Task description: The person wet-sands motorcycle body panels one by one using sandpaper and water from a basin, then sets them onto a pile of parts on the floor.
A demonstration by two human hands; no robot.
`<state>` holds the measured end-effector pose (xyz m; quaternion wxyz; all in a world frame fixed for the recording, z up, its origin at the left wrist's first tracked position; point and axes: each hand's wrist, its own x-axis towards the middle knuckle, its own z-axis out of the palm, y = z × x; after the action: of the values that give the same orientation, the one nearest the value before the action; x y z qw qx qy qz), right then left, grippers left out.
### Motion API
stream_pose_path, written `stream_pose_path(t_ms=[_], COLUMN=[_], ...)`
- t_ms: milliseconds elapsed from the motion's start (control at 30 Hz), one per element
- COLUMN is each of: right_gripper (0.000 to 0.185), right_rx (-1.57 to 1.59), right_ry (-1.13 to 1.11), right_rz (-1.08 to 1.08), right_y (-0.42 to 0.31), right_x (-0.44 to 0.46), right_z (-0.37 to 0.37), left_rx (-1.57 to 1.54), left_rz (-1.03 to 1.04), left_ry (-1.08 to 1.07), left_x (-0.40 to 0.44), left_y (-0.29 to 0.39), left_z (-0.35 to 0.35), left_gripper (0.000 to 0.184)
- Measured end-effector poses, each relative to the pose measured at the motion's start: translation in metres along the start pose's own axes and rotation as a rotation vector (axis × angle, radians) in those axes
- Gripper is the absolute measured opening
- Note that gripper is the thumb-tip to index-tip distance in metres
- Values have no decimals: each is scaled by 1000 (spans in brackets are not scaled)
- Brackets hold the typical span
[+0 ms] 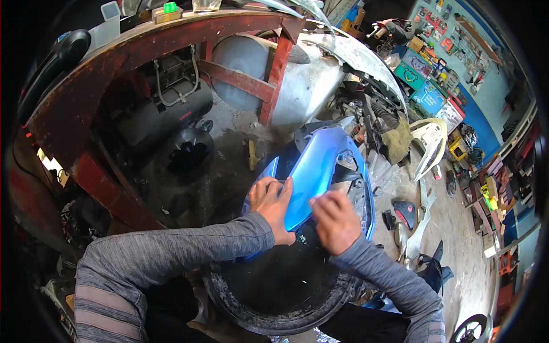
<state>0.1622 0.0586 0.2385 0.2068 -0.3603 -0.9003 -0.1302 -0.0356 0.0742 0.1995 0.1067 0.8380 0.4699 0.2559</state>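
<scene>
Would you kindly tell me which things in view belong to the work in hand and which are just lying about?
Likely in the job:
blue panel, left hand on it, right hand close by
black round base beneath

Seemingly just lying about:
white panel
wheel
colourful boxes

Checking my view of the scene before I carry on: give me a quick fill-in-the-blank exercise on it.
1. The large glossy panel in front of the person is coloured ____.
2. The hand with blurred, curled fingers is the person's ____ hand.
3. The sleeves on both arms are mostly ____.
4. The bench frame at the upper left is painted ____.

Missing words: blue; right; grey; red.
</scene>
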Motion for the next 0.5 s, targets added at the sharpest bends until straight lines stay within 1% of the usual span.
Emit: stream_pose_path(t_ms=[33, 100, 133, 167, 233, 300, 333, 367, 433, 467, 500], right_gripper=[48, 46, 47, 49, 47, 42, 41, 41, 47, 52, 52], right_rx=[49, 127, 64, 13, -91, 32, 90, 89, -18, -98, -104], right_ry=[-26, -26, 22, 51, 98, -3, -18, -15, 94, 72, 74], right_rz=[-79, -120, -91, -7, -4, -125, -118, -116, 19, 4, 10], right_y=[-14, -30, -14, 3, 11, -18, -27, -16, 17, 19, 11], right_x=[-2, -4, -3, 0, 8, -1, -2, 0, 7, 8, 2], right_z=[-3, -9, 0, -1, -9, -11, -17, -16, -15, -18, -21], left_rx=[1, 13, 29, 39, 22, 20, 36, 38, 15, 6, 5], left_rz=[-7, -7, 17, 37, 62, 81, 97, 100, 179, 178, 186], left_ry=[4, 16, 20, 20, 10, 35, 50, 49, 63, 68, 68], left_x=[-1, 3, 2, 0, -1, 0, -2, -1, 0, -1, -2], left_y=[2, 0, 0, 0, 0, 2, 1, -2, -5, -3, -2], left_z=[1, -2, -4, -5, -5, -9, -11, -11, -14, -14, -12], left_gripper=[107, 107, 107, 108, 108, 109, 109, 109, 108, 108, 108])
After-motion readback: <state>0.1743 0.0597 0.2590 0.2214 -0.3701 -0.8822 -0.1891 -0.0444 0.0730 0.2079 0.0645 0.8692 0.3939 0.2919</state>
